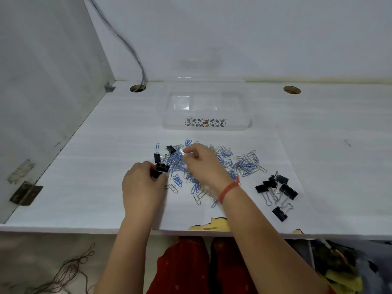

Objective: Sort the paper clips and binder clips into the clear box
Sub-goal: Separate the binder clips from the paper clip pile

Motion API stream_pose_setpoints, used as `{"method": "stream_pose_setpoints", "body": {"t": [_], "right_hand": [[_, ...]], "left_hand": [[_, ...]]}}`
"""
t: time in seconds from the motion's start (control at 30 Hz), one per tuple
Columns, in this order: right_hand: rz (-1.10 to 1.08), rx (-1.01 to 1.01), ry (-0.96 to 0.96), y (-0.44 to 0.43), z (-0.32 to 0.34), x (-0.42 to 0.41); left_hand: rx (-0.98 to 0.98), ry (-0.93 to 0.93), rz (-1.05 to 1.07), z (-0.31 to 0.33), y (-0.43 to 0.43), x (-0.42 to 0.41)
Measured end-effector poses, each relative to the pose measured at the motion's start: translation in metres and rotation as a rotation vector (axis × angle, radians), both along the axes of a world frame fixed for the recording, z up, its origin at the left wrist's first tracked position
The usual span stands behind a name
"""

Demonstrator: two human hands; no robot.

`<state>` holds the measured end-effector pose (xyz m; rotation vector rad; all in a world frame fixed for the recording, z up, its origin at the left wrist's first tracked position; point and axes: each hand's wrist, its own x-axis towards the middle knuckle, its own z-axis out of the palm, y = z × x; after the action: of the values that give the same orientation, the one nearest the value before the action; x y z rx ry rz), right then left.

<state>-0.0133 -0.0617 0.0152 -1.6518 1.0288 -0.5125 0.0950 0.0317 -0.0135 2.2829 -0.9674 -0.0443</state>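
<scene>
A heap of blue and silver paper clips [241,164] lies spread on the white table, in front of the clear box [205,111], which stands near the back wall with a patterned label on its front. My left hand [142,187] is at the heap's left edge, its fingers closed on black binder clips [160,169]. My right hand [201,164] hovers over the middle of the heap, pinching a silver paper clip [185,153]. Two more black binder clips [157,157] lie at the heap's upper left. Several black binder clips [277,188] sit in a group to the right.
Two round cable holes [137,88] [292,89] are cut in the table near the back wall, with cables running into the left one. A side wall bounds the table on the left. The table's front edge [210,227] is chipped near my right forearm.
</scene>
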Motion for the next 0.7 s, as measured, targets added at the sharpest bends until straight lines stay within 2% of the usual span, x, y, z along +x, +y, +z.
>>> {"method": "stream_pose_setpoints", "body": {"t": [0.1, 0.17, 0.2, 0.27, 0.33, 0.4, 0.5, 0.53, 0.57, 0.6, 0.63, 0.7], "right_hand": [[-0.094, 0.737, -0.573, -0.006, 0.008, -0.003], [-0.135, 0.979, -0.800, -0.006, 0.009, -0.005], [-0.143, 0.995, -0.822, -0.006, 0.009, -0.004], [-0.163, 0.839, -0.690, -0.007, 0.007, 0.000], [-0.153, 0.557, -0.450, -0.008, 0.004, 0.009], [-0.127, 0.255, -0.240, -0.005, 0.000, 0.019], [-0.052, -0.216, -0.031, -0.001, -0.008, 0.035], [-0.004, -0.339, 0.037, 0.000, -0.009, 0.039], [0.057, -0.435, 0.112, 0.001, -0.011, 0.041], [0.128, -0.503, 0.193, 0.002, -0.012, 0.043], [0.187, -0.554, 0.274, 0.002, -0.015, 0.046], [0.241, -0.643, 0.372, 0.004, -0.019, 0.047]], "left_hand": [[0.017, 0.012, 0.003, 0.002, -0.003, 0.003], [0.002, 0.033, 0.013, 0.004, -0.002, 0.004], [-0.026, 0.054, 0.021, 0.008, 0.001, 0.004], [-0.127, 0.134, 0.041, 0.015, 0.007, 0.005], [-0.258, 0.313, 0.076, 0.023, 0.011, 0.009], [-0.420, 0.663, 0.137, 0.028, 0.012, 0.016], [-0.610, 1.319, 0.268, 0.036, 0.012, 0.026], [-0.638, 1.431, 0.293, 0.037, 0.014, 0.028], [-0.642, 1.459, 0.300, 0.036, 0.015, 0.030], [-0.625, 1.406, 0.296, 0.035, 0.017, 0.031], [-0.589, 1.280, 0.291, 0.034, 0.019, 0.031], [-0.440, 0.888, 0.275, 0.029, 0.022, 0.030]]}}
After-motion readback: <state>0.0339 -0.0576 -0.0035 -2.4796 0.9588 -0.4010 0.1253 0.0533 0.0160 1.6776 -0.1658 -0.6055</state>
